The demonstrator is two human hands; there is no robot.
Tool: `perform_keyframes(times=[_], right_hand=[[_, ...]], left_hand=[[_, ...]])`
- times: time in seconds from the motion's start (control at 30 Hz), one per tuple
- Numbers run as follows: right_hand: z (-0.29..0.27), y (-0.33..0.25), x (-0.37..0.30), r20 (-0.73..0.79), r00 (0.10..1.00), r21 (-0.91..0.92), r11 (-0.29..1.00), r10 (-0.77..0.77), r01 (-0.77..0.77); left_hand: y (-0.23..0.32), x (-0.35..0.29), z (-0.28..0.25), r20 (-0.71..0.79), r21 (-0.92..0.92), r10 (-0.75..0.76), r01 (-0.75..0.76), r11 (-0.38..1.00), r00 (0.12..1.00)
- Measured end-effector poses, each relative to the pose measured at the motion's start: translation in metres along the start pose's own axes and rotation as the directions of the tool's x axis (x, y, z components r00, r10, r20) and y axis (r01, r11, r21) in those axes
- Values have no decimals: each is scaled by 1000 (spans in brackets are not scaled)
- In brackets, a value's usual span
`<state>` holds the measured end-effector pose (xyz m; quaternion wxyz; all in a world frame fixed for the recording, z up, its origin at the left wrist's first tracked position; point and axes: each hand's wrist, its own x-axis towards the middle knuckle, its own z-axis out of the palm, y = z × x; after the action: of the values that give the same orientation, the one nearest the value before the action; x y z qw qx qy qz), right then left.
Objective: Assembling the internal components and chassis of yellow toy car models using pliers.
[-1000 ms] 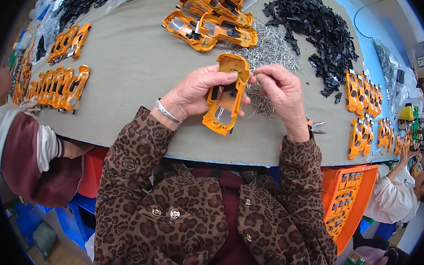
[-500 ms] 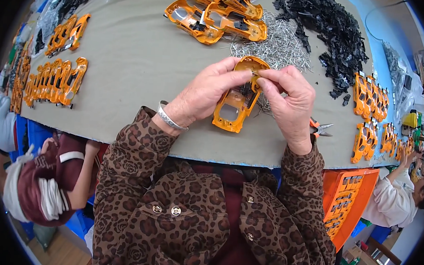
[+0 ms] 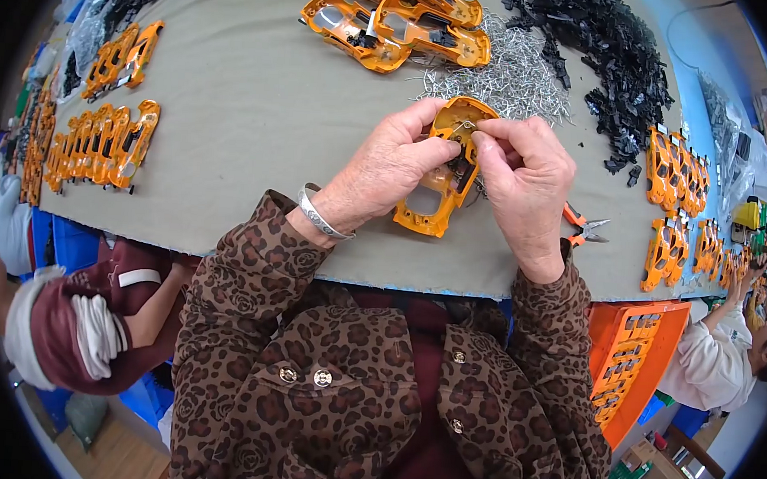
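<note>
My left hand (image 3: pixel 374 165) grips an orange toy car body shell (image 3: pixel 421 225), with its hollow inside turned up and its thumb pressed on a black part within. A thin bent metal wire (image 3: pixel 466 125) lies across the far end of the shell's inside. My right hand (image 3: pixel 530 173) has thumb and forefinger pinched together at the wire's right end. Just beyond the hands spreads a pile of small metal wires (image 3: pixel 527 73). Orange-handled pliers (image 3: pixel 585 226) rest on the table to the right of my right wrist.
Several orange shells (image 3: pixel 394 32) are heaped at the far middle. Right of them lies a heap of black plastic parts (image 3: pixel 614 65). Shells stand in rows at left (image 3: pixel 102 142) and right (image 3: pixel 669 172). An orange crate (image 3: pixel 652 366) sits by the near right edge. People sit on both sides.
The shell has tilted slightly and shifted a little to the right. My left thumb has moved lower onto the black part, and the wire now shows more clearly inside the shell.
</note>
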<state>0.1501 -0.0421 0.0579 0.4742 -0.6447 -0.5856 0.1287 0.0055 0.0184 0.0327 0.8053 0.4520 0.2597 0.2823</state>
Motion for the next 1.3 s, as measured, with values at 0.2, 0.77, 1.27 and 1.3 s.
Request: perform_keyframes(times=[0.2,0.77,1.27,1.3], right_hand=[[5,3,-8,20,986,-164,973,-163,164],[-112,24,-31,634,773,-434,823,-9,366],[-123,25,10,99,988,873,487,-114,-31],[-107,26,20,131,977,949,307,-166,-75]], left_hand=[[-1,0,-2,-4,-60,34,-34,998,999],[10,2,-20,30,273,33,-40,961,999],[6,11,-30,216,457,-228,107,883,949],[6,9,-30,219,431,-232,120,894,948]])
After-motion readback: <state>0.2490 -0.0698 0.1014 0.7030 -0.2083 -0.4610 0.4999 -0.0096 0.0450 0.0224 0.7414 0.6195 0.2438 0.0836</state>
